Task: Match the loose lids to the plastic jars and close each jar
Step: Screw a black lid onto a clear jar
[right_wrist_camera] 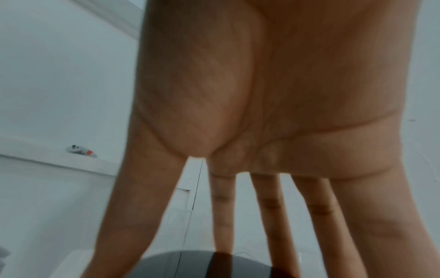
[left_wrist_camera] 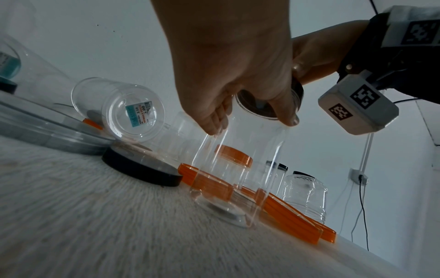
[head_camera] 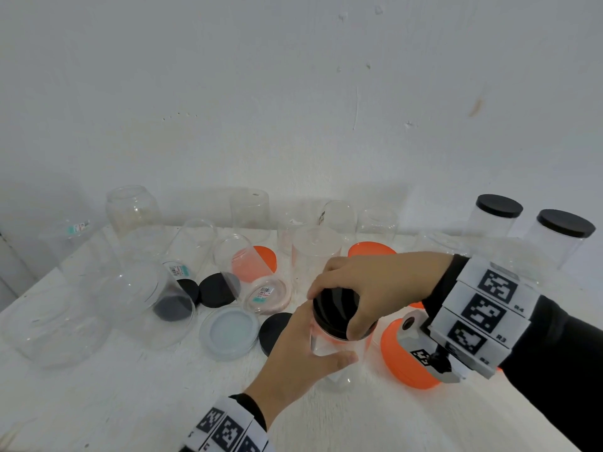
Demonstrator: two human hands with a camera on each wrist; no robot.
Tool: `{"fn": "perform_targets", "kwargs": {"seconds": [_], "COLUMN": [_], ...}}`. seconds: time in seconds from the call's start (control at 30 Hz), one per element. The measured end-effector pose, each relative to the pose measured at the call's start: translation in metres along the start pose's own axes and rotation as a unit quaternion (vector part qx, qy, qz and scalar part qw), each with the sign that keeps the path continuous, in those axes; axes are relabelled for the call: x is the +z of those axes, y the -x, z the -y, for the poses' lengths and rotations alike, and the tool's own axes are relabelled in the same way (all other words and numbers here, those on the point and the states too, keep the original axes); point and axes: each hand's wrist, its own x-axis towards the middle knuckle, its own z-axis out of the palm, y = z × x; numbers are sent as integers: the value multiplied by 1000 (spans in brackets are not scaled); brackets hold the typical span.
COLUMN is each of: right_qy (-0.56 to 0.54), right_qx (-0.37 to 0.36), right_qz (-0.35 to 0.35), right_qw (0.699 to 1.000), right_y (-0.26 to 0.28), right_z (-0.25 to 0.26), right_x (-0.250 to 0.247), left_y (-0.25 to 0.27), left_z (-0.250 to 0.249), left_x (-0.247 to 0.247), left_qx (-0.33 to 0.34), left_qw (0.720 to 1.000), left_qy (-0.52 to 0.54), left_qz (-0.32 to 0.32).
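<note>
**Black lid going onto a clear jar**

Near the table's (head_camera: 98, 402) front edge, the left hand (head_camera: 293, 360) wraps its fingers round a smooth, see-through plastic jar (left_wrist_camera: 238, 169) standing upright. The right hand (head_camera: 375, 285) grips the round black lid (head_camera: 336, 308) from above, fingertips spread round its rim. Likely step: screwing it down; next, twist until snug.

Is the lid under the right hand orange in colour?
No. In the head view the right hand grips a black lid on top of the clear jar that the left hand holds.
</note>
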Motion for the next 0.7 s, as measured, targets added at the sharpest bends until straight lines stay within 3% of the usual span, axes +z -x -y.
{"fn": "perform_targets", "kwargs": {"seconds": [0.27,0.43,0.53,0.7], "right_qy": [44,13,10,43], "right_qx": [61,22,7,64], "right_qz": [-61,-2,-6,-58], "right_qw": [995,1000,1000,995], "right_y": [-9,-1,-1,-6], "right_z": [2,0,0,0], "right_x": [9,4,2,10], "left_y": [1,1,0,1], "left_z": [-1,1,1,0], "left_x": [-1,-1,0,0], "left_qx": [-3,-1,1,0], "left_qw": [1000,1000,1000,1000], "left_qy": [11,13,6,15], "left_qz": [11,1,-4,4]}}
